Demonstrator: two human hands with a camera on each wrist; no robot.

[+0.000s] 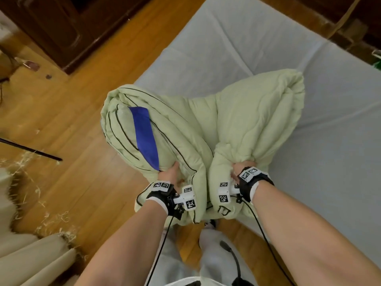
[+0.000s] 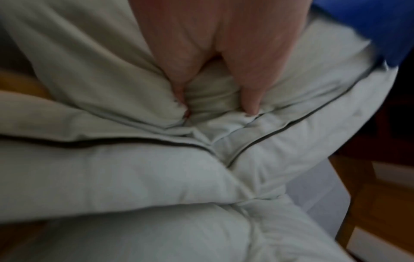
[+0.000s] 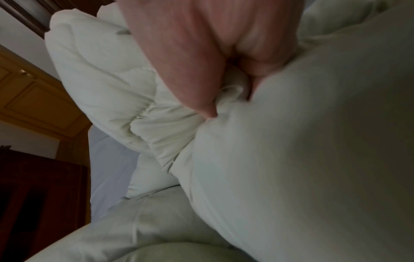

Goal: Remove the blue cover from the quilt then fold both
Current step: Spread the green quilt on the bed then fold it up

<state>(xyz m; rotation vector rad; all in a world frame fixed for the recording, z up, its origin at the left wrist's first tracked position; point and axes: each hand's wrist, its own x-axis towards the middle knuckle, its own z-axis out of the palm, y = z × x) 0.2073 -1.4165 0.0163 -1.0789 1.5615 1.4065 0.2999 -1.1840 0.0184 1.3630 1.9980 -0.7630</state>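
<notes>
left hand (image 1: 171, 174) grip bunching quilt (image 1: 237, 120), right hand (image 1: 240, 172) likewise

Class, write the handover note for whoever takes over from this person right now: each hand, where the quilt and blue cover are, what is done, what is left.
Left hand grips the green quilt at its near edge; right hand grips a bunched fold of it.
Quilt is partly folded, held up over the bed's edge.
Blue cover: only a strip shows, tucked in the quilt's folds.
Left: check the cover is free, then fold both.
</notes>
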